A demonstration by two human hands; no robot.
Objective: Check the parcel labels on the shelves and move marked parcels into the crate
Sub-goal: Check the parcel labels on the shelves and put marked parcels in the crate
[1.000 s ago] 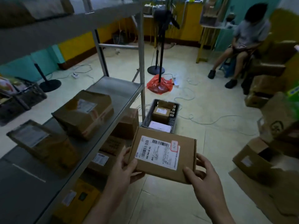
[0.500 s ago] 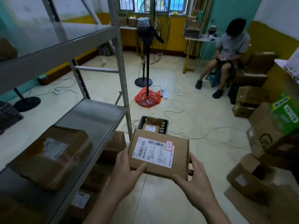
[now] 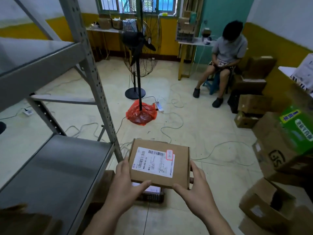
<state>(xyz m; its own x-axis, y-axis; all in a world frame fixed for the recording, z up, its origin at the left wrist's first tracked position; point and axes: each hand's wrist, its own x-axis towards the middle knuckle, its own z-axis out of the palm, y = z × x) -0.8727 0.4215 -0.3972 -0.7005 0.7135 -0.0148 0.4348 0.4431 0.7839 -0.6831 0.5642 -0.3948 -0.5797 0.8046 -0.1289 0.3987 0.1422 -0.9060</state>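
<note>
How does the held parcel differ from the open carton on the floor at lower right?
The held parcel is flat, closed and gripped by both hands; the open carton is deeper, flaps open, resting on the floor. The parcel's label is large with a red-outlined mark; the carton's is small and blurred. Both are brown cardboard.

single head cam, looks forward-down from close above the fingers [image 3: 182, 187], floor [image 3: 194, 129] stretching beyond them.

The dark plastic crate [image 3: 153, 197] at six o'clock is mostly hidden beneath the flat brown cardboard parcel [image 3: 160, 164]; its white label's [image 3: 154, 161] small print is unreadable.
</note>
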